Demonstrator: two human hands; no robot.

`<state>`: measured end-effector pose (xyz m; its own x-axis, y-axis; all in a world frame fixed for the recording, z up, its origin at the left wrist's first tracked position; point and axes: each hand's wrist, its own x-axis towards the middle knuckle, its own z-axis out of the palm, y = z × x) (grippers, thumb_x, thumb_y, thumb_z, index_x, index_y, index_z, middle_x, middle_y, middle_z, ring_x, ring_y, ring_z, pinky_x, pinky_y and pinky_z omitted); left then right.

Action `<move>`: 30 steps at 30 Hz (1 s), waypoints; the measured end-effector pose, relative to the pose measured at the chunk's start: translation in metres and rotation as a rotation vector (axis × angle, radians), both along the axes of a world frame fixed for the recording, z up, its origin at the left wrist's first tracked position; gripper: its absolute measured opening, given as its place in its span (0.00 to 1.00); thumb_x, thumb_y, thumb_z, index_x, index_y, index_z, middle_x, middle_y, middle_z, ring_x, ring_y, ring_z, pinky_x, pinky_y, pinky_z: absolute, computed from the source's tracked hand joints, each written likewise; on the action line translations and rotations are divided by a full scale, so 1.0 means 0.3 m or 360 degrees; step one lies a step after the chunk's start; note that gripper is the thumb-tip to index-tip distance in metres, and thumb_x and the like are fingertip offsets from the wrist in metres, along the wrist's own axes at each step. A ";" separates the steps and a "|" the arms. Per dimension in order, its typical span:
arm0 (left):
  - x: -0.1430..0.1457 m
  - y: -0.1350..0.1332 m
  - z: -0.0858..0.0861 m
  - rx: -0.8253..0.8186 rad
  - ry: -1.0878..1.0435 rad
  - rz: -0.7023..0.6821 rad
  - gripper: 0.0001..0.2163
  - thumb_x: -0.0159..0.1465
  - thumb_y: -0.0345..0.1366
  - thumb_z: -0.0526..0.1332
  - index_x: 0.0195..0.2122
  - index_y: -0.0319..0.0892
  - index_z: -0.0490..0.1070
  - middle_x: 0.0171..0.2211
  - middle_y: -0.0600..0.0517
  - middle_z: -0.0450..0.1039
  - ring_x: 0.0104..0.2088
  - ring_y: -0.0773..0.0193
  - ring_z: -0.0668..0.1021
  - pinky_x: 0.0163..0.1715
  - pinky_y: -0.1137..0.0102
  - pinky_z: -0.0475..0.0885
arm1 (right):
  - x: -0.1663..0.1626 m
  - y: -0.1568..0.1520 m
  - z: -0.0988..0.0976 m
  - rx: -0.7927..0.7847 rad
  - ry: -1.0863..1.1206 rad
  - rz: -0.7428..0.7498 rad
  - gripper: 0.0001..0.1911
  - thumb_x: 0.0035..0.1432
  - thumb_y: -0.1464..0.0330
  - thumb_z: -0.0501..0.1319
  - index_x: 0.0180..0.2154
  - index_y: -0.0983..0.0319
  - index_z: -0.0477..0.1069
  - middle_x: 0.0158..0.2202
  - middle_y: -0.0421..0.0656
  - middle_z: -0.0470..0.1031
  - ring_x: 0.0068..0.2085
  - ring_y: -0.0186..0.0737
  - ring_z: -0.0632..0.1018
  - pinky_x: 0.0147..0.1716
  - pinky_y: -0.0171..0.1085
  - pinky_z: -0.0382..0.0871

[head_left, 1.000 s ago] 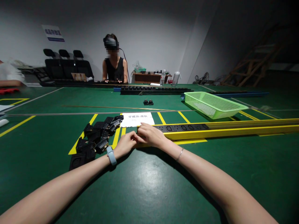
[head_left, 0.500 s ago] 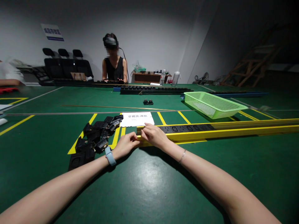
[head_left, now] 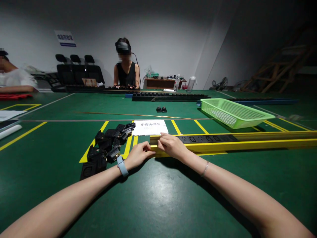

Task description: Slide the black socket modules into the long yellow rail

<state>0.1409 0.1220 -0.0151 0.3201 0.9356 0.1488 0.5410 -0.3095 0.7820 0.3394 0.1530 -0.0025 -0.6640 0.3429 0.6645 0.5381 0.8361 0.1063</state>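
A long yellow rail (head_left: pixel 262 144) lies across the table, with a row of black socket modules (head_left: pixel 208 138) in its channel. My left hand (head_left: pixel 138 154) is at the rail's left end, thumb and index finger closed on its front wall. Over the channel just beside it, my right hand (head_left: pixel 172 145) has its fingers curled down at the near end of the row; what the fingertips hold or press is hidden. To the left of my left hand lies a loose pile of black socket modules (head_left: pixel 104 143).
Behind the rail are a white paper label (head_left: pixel 150 128) and a light-green basket (head_left: pixel 235 114). Two small black parts (head_left: pixel 161 109) and a thin rod (head_left: pixel 131 114) lie farther back. A co-worker (head_left: pixel 126 71) sits across the table; another person (head_left: pixel 17 79) is at far left.
My view has turned slightly left. The black module showing at the rail's left end is no longer visible there; my right hand has shifted a little right along the rail. My left hand stays at the end.
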 end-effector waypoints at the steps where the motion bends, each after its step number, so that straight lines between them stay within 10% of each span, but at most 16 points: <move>1: -0.001 0.000 0.000 -0.0001 -0.0004 -0.0001 0.12 0.56 0.43 0.62 0.26 0.41 0.63 0.23 0.58 0.63 0.26 0.68 0.64 0.26 0.73 0.56 | 0.001 0.002 -0.001 -0.0012 0.0004 0.0009 0.15 0.60 0.77 0.53 0.22 0.60 0.62 0.20 0.37 0.64 0.24 0.33 0.67 0.52 0.40 0.70; 30: -0.004 -0.004 0.001 -0.0039 -0.0067 -0.0030 0.12 0.56 0.42 0.63 0.26 0.41 0.64 0.24 0.56 0.66 0.27 0.68 0.66 0.27 0.73 0.58 | 0.134 -0.038 0.008 -0.0010 0.0098 -0.0197 0.16 0.61 0.76 0.52 0.21 0.60 0.62 0.22 0.40 0.70 0.35 0.37 0.78 0.52 0.41 0.72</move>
